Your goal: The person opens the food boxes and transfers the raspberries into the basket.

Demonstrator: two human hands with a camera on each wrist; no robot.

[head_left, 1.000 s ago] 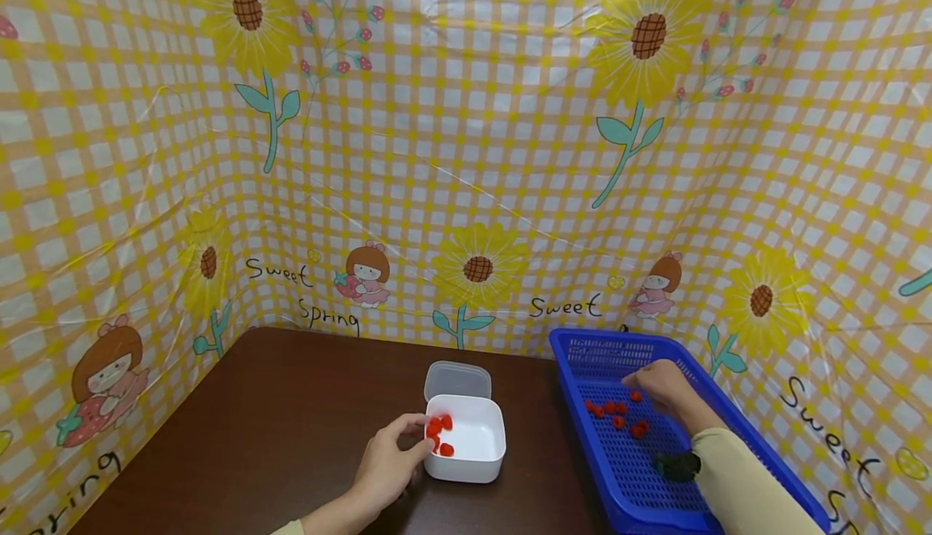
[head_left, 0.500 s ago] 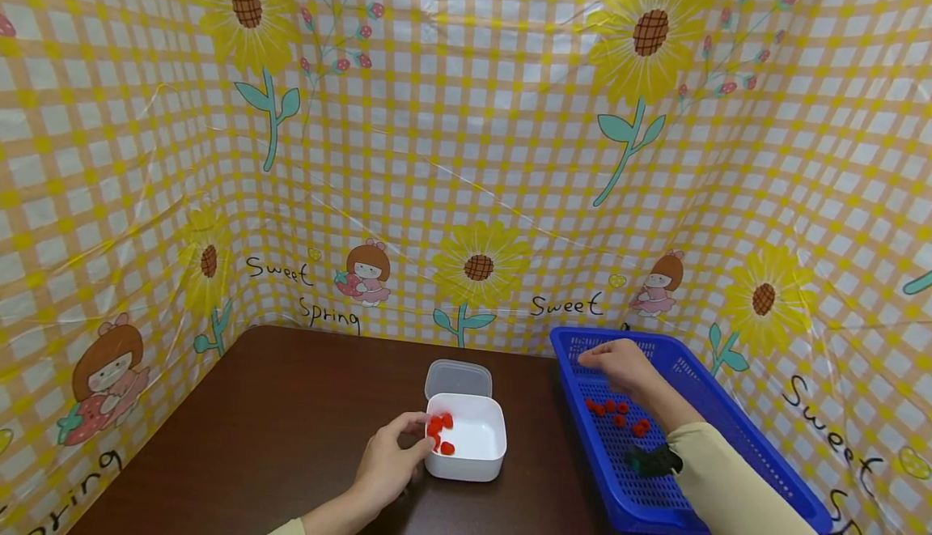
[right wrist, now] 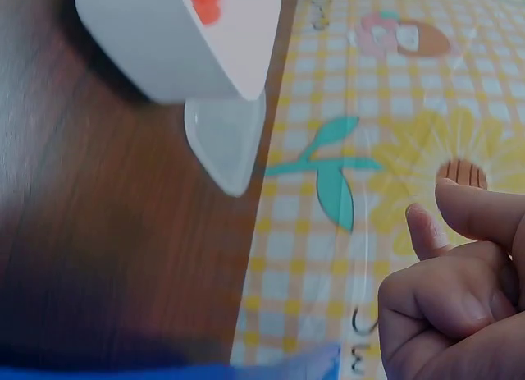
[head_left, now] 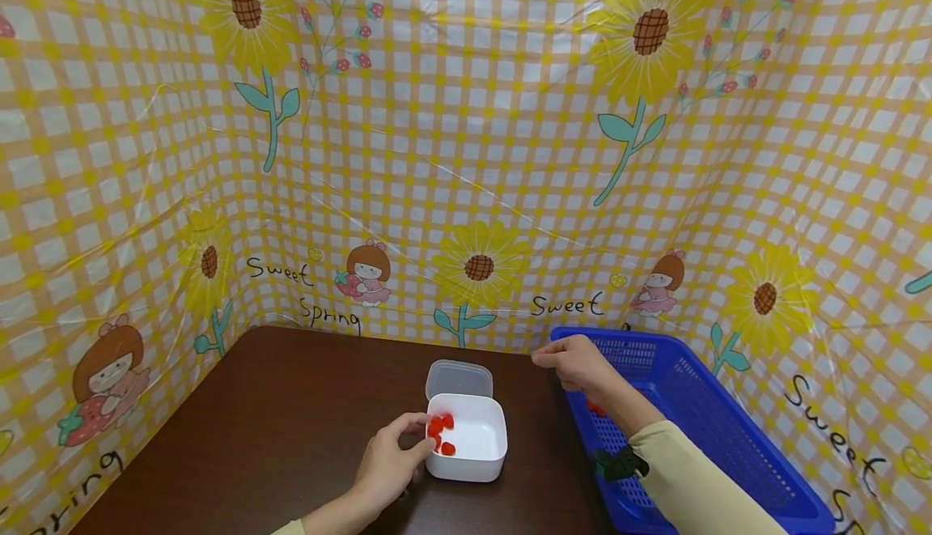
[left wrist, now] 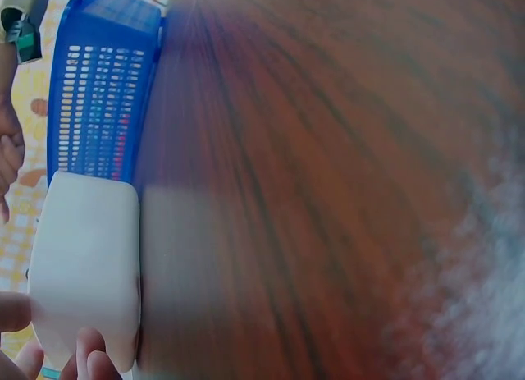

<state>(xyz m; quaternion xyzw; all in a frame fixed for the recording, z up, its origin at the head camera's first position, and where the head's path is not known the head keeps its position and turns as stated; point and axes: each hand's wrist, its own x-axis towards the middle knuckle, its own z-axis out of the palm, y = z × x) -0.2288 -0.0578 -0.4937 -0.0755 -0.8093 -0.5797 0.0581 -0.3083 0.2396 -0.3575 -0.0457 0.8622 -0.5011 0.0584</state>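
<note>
A white square box stands on the table with several small red raspberries along its inner left side. My left hand grips that side, thumb and fingers at its wall; in the left wrist view the fingertips touch the white wall. Above the left rim of the blue basket, my right hand is raised with its fingers bent and thumb near the index finger. No berry shows at its fingertips in the right wrist view, and I cannot tell whether it holds one.
A translucent lid lies behind the box. In the basket, a bit of red berry shows under the right forearm, which hides others. A dark device sits at the right wrist. Patterned cloth walls in the dark table.
My right hand has risen from inside the basket and moved left past its rim, its forearm now covering most of the berries there. The left hand and box have stayed in place.
</note>
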